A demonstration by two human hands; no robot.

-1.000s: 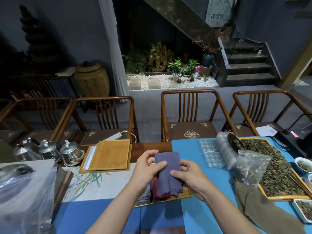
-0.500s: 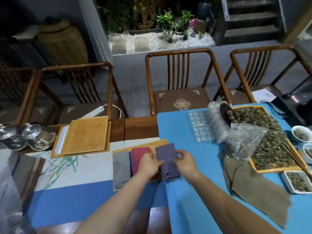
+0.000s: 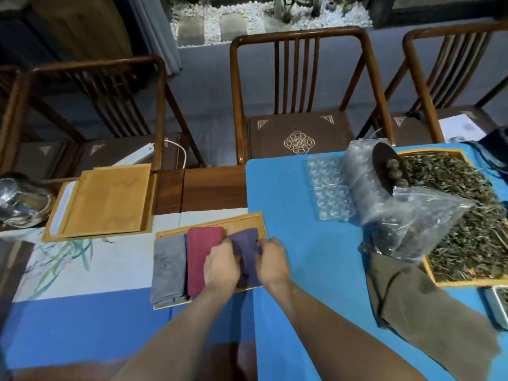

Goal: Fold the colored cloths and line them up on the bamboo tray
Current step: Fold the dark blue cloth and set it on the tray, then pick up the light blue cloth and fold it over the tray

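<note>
A bamboo tray (image 3: 247, 219) lies on the table in front of me. On it, side by side, lie a folded grey cloth (image 3: 167, 268), a folded red cloth (image 3: 202, 248) and a folded purple cloth (image 3: 246, 243) at the right end. A sliver of blue cloth shows between grey and red. My left hand (image 3: 221, 266) presses the purple cloth's left edge, overlapping the red one. My right hand (image 3: 270, 261) holds its right edge. The lower half of the purple cloth is hidden by my hands.
An olive-brown cloth (image 3: 428, 306) lies unfolded on the blue mat at the right. Behind it stand a tray of dried tea leaves (image 3: 467, 215), a plastic bag (image 3: 412, 224) and clear blister trays (image 3: 328, 196). A second bamboo tray (image 3: 104, 199) and metal teapots (image 3: 19, 202) sit at the left. Wooden chairs line the far side.
The purple cloth, held up in both hands a second ago, has come down onto the tray's right end beside the red cloth. The view has tilted down toward the table.
</note>
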